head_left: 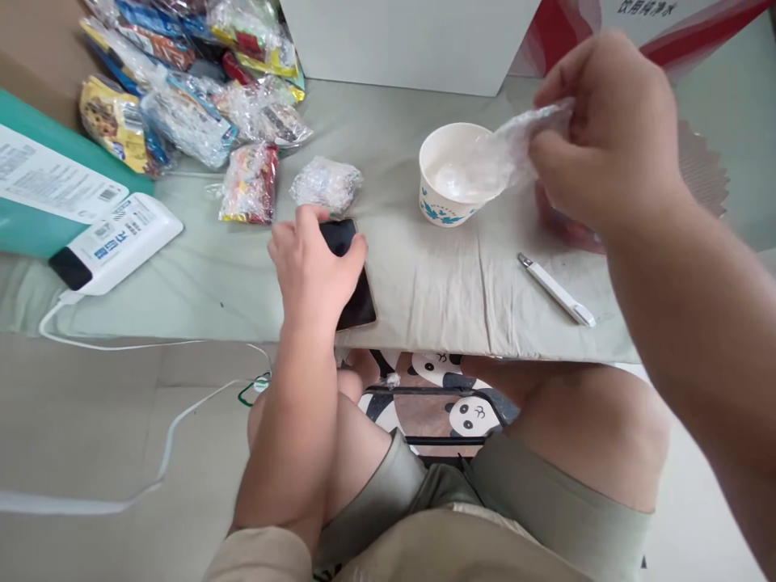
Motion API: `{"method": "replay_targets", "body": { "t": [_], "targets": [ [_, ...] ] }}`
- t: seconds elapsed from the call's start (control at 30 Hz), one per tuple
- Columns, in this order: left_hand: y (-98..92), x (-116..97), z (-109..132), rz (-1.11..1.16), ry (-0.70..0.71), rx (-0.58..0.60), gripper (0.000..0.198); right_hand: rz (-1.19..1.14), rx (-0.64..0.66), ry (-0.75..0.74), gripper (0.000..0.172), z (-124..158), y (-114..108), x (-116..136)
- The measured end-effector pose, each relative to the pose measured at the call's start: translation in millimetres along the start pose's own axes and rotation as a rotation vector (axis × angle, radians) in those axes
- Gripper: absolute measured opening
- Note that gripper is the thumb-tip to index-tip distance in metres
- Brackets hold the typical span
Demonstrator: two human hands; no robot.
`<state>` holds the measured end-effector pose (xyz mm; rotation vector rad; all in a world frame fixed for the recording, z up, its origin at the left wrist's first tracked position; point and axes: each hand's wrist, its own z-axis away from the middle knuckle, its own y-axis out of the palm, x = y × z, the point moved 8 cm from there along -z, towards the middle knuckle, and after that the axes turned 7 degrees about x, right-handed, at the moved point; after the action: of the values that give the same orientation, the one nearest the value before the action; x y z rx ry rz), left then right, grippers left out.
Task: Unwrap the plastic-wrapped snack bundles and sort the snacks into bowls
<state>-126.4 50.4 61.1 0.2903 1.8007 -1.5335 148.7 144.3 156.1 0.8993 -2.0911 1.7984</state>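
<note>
My left hand (pixel 312 263) rests on a black phone (pixel 355 291) lying near the front edge of the cloth-covered table (pixel 436 299), fingers curled over its top end. My right hand (pixel 606 133) is raised at the right and pinches a crumpled clear plastic wrapper (pixel 521 145) that hangs over a white paper bowl (pixel 452 174) with a blue pattern. The bowl stands upright and looks empty. A small wrapped bundle (pixel 327 184) lies just beyond the phone.
Several plastic snack packets (pixel 194 97) are piled at the back left. A white power bank (pixel 115 242) with a cable lies left, beside a green folder (pixel 36 194). A white pen (pixel 556 289) lies right of the phone. A white box (pixel 412 40) stands behind.
</note>
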Motion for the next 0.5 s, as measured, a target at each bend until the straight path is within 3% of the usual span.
{"method": "replay_targets", "body": {
  "t": [0.1,0.2,0.3,0.4,0.5],
  "targets": [
    [13.4,16,-5,-0.099,-0.036,0.035,0.066,0.193,0.202,-0.057,0.025,-41,26,-5],
    [28.9,19,-5,-0.097,0.028,0.068,0.076,0.395,0.263,-0.105,0.021,-56,50,-18],
    [32.0,17,-3,-0.073,0.082,0.032,0.073,0.436,0.215,-0.175,0.023,-49,53,-20],
    [29.7,16,-4,-0.06,0.098,-0.008,0.07,0.415,0.119,-0.282,0.032,-28,41,-4],
    [28.6,15,-7,-0.069,0.054,-0.039,0.064,0.426,0.081,-0.262,0.032,-6,33,6]
  ]
}}
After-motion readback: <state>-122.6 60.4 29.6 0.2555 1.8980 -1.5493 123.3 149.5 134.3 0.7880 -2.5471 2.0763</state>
